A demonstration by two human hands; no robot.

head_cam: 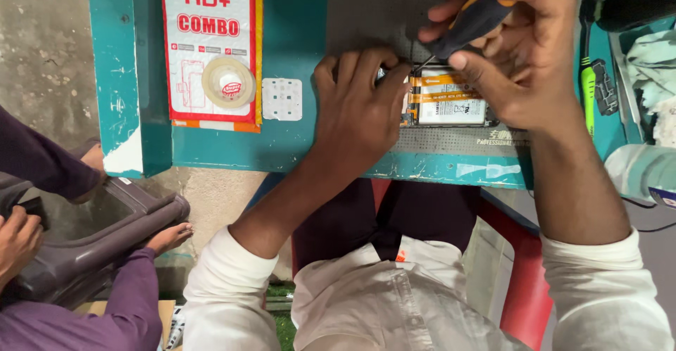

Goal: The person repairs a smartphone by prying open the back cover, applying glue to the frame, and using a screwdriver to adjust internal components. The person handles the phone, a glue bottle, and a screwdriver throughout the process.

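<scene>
Nearest the desk's front edge (436,168), an opened phone (445,97) is being worked on; it is lying on a grey mat (451,140), its back cover already off, so that the battery and orange flex strips are being shown. The left hand (355,108) is being pressed down over the phone's left end, fingers curled and closed on its edge, so the device is being steadied. The right hand (524,48) is being closed around a black-and-orange screwdriver (468,21), whose thin tip is being set at the phone's upper left part, just beside the left fingertips. By this showing, the opening is judged done, while the work inside is judged to be only under way; whether any screws are out cannot be told. Farther off, toward the desk's left side, a roll of clear tape (227,81) is lying on a red-and-white package (210,41), and a green tool (586,76) is lying by the right edge.
</scene>
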